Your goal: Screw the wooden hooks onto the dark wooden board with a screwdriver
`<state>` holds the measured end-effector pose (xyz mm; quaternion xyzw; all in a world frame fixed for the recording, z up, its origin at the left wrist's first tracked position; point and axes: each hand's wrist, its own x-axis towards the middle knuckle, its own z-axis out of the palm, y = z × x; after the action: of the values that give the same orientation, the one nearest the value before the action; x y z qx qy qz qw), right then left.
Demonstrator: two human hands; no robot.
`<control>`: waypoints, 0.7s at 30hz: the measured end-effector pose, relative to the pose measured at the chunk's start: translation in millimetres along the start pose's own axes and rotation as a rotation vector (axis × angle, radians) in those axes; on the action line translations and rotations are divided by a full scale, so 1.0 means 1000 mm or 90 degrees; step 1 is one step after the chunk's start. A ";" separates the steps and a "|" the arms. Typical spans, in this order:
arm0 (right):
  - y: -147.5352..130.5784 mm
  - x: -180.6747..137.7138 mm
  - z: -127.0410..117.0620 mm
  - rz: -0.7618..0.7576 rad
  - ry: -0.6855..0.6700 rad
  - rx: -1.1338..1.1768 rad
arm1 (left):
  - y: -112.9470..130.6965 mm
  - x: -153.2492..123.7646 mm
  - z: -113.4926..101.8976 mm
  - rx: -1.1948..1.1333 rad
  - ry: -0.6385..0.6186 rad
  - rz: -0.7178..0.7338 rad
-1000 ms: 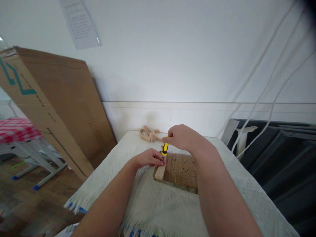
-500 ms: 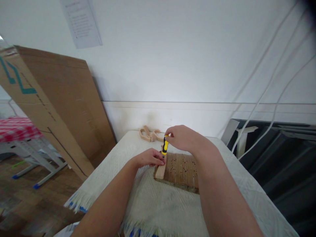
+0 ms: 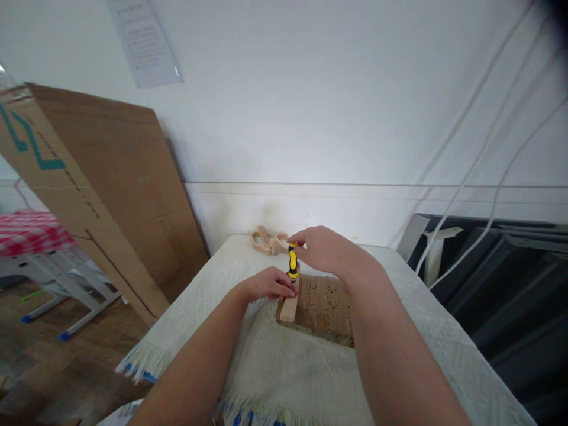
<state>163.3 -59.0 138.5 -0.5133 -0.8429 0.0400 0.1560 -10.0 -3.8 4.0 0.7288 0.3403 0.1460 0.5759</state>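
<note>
You are in a room at home: a big cardboard box (image 3: 89, 195) leans on the wall, a cloth-covered table (image 3: 275, 367) stands on a wood floor (image 3: 39, 367).

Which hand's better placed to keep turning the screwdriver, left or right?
Right, probably. The right hand already grips the top of the yellow-black screwdriver, standing upright on the wooden strip. The left hand sits low at its tip, steadying the strip on the brown board.
</note>
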 end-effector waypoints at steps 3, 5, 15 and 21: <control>-0.001 0.001 0.001 0.008 0.020 -0.024 | 0.001 -0.001 0.001 0.012 0.010 -0.008; -0.001 0.003 0.003 0.019 0.027 -0.030 | 0.002 -0.001 0.001 0.015 0.012 -0.014; 0.002 0.004 0.007 -0.040 0.011 0.033 | 0.002 0.000 0.001 0.014 0.005 -0.006; -0.001 0.002 0.002 -0.026 -0.003 0.015 | 0.002 -0.001 0.001 0.013 0.005 0.002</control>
<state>160.7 -57.4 137.7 -0.4942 -0.8531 0.0482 0.1605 -9.3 -5.3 5.9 0.7349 0.3426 0.1461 0.5668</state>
